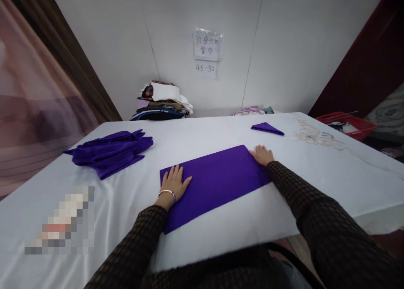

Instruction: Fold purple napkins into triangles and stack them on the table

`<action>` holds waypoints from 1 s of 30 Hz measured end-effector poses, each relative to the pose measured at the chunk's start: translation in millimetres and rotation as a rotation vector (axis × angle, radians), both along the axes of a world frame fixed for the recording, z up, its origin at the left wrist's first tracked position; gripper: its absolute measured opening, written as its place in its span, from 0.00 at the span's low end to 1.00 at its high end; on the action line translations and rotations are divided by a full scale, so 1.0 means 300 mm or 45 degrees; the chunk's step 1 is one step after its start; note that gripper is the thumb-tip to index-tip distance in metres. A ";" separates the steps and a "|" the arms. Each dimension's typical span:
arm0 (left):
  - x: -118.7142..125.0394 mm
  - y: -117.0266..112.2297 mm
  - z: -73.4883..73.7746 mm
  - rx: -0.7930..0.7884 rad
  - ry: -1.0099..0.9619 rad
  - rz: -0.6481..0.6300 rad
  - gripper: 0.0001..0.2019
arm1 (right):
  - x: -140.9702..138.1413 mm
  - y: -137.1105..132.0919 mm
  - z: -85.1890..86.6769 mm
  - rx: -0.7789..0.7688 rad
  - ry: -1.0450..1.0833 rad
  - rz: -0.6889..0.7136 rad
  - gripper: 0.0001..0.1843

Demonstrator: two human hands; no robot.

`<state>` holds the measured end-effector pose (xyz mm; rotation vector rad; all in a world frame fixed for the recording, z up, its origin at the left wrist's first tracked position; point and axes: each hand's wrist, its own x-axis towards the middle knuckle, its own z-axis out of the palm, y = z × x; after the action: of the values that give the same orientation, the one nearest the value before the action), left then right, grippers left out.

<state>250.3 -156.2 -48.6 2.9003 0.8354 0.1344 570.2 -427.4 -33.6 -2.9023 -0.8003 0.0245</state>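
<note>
Dark checked sleeves (328, 221) filled the lower left and lower right of the frame. A purple napkin (217, 184) lay flat as a rectangle at the centre, on the white-draped worktop (205, 133). The left hand (174, 184) rested on its left end, fingers apart; the right hand (261, 155) lay spread at its upper right edge, gripping nothing visible. A small purple triangle (267, 130) sat at upper right, a rumpled purple pile (110, 150) at middle left. Beyond stood stacked clothes (166, 99), left of handwritten signs (206, 45) at top centre.

Left hand (174, 184) hides some cloth (217, 179), pixelation an item (61, 221).
</note>
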 end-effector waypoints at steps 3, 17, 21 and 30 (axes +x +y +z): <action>0.006 0.010 0.006 -0.036 -0.016 0.000 0.33 | -0.002 -0.055 0.019 0.121 -0.012 0.031 0.29; -0.216 -0.093 0.032 0.002 -0.488 -0.540 0.23 | -0.203 -0.432 0.015 0.523 0.234 -0.040 0.12; -0.262 -0.144 0.012 0.068 -0.562 -0.596 0.22 | -0.268 -0.396 0.018 0.421 0.185 -0.021 0.12; -0.274 -0.158 -0.003 0.112 -0.658 -0.629 0.16 | -0.288 -0.360 0.026 0.320 0.125 -0.020 0.08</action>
<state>168.1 -203.8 -49.5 2.8298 0.0289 0.8331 483.7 -535.4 -25.6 -2.6484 -0.7078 0.0602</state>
